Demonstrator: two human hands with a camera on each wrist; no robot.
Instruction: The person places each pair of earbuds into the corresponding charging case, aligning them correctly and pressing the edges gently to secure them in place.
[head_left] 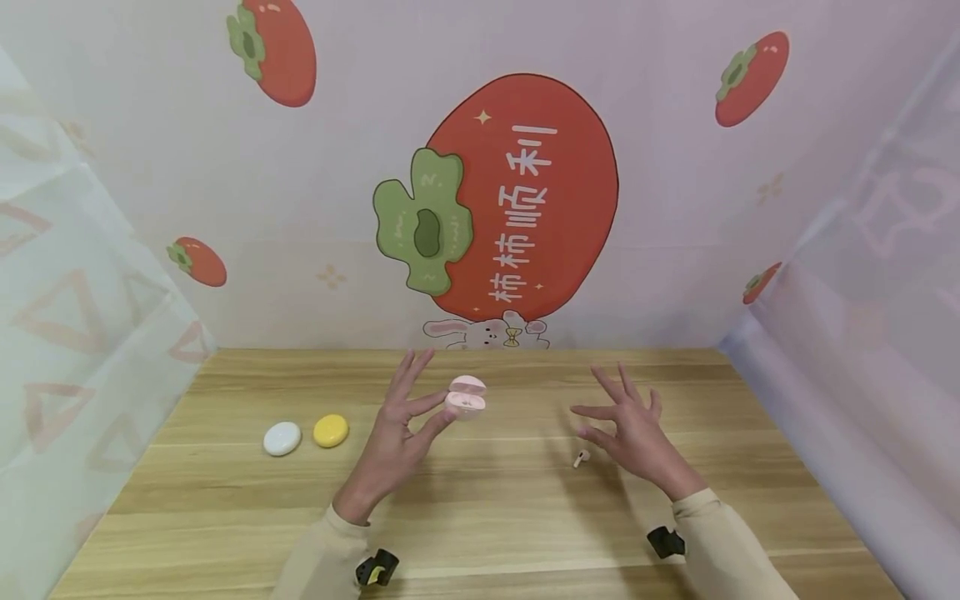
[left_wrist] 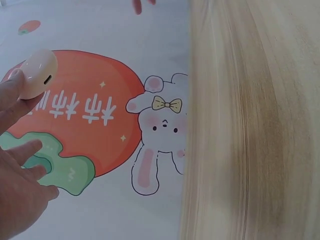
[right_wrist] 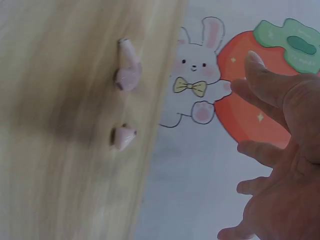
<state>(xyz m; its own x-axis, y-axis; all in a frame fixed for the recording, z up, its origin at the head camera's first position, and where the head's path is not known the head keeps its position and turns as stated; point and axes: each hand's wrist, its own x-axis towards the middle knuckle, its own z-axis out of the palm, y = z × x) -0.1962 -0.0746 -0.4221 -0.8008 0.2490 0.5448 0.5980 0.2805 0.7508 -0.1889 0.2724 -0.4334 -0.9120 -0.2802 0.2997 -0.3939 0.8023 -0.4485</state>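
My left hand point(head_left: 396, 435) pinches a small pink earbud case point(head_left: 466, 398) between thumb and index finger, its other fingers spread. The case's lid is raised; in the left wrist view the case point(left_wrist: 40, 74) shows its rounded outside and charging slot. My right hand point(head_left: 632, 427) hovers over the table with fingers extended and nothing visibly held. Just below its thumb, a pink earbud point(head_left: 581, 457) lies on the wood. The right wrist view shows this earbud point(right_wrist: 129, 70), stem and head, and a second small pink piece point(right_wrist: 124, 136), blurred, which is hidden in the head view.
Left of my left hand, a white round disc point(head_left: 282, 438) and a yellow round disc point(head_left: 331, 431) lie side by side on the wooden table point(head_left: 495, 517). A printed backdrop point(head_left: 660, 250) rises behind the table, with pale side walls left and right.
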